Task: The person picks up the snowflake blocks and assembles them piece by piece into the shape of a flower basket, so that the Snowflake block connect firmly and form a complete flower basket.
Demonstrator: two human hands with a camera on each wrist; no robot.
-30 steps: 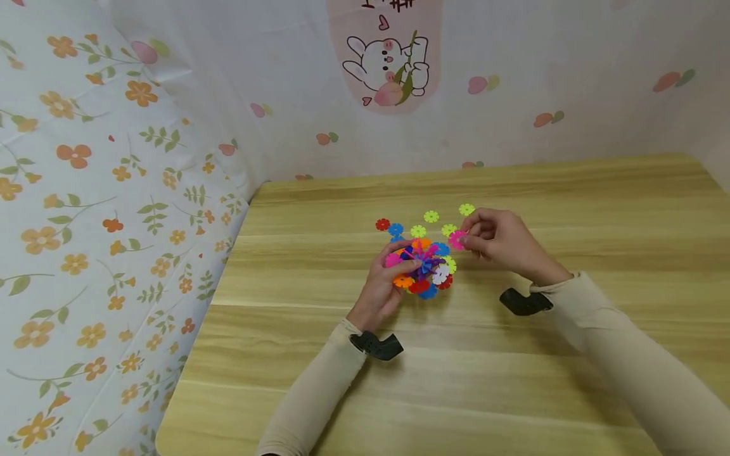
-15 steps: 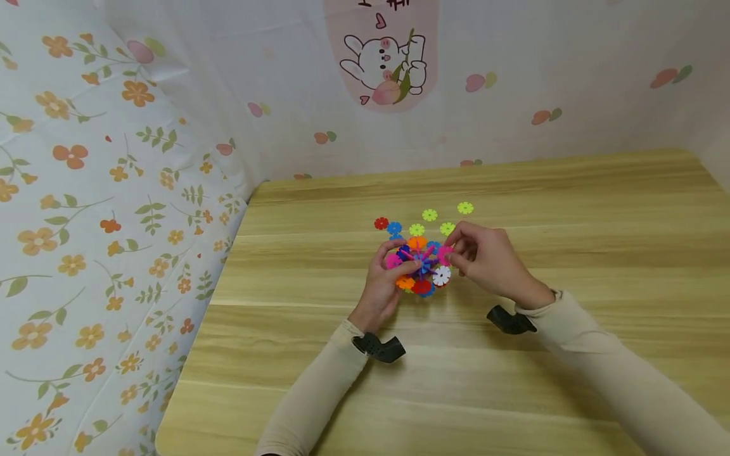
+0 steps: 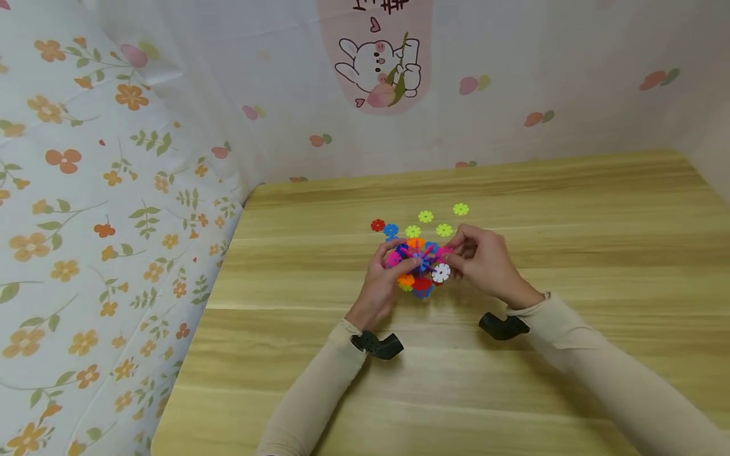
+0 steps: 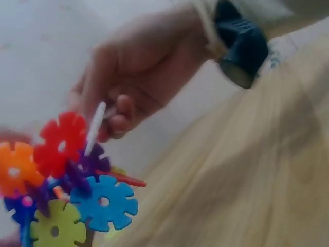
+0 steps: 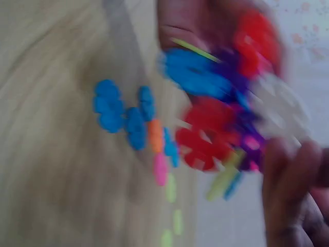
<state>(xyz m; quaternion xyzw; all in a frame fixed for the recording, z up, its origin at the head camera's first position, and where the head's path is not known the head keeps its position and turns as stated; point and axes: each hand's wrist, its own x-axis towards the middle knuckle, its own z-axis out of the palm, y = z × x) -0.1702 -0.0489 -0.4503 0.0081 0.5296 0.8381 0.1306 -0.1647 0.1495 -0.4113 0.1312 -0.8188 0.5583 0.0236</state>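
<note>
My left hand (image 3: 373, 285) grips a ball-like cluster of interlocked plastic snowflake discs (image 3: 422, 284), its thumb lying over the near side. The discs are red, orange, blue, purple, yellow-green, pink and white. At the cluster's right side, my right hand (image 3: 485, 261) pinches a pink snowflake disc (image 3: 442, 253) between thumb and forefinger. That disc touches or overlaps the cluster; whether its slot is engaged cannot be seen. In the left wrist view, the right hand (image 4: 144, 72) is behind a white disc (image 4: 95, 128). The right wrist view is blurred, and its fingertips (image 5: 288, 175) hide the pink disc.
Loose discs lie on the wooden table (image 3: 296, 354) beyond the hands: several yellow-green discs (image 3: 444, 230), a red disc (image 3: 377, 225) and a blue disc (image 3: 390, 230). The right wrist view also shows an orange disc (image 5: 154, 135). A patterned cloth (image 3: 256, 57) hangs behind the table.
My right hand has moved left and slightly down, bringing the pink disc from beside the cluster up against its right side. The left hand keeps its grip, with the cluster turned slightly.
</note>
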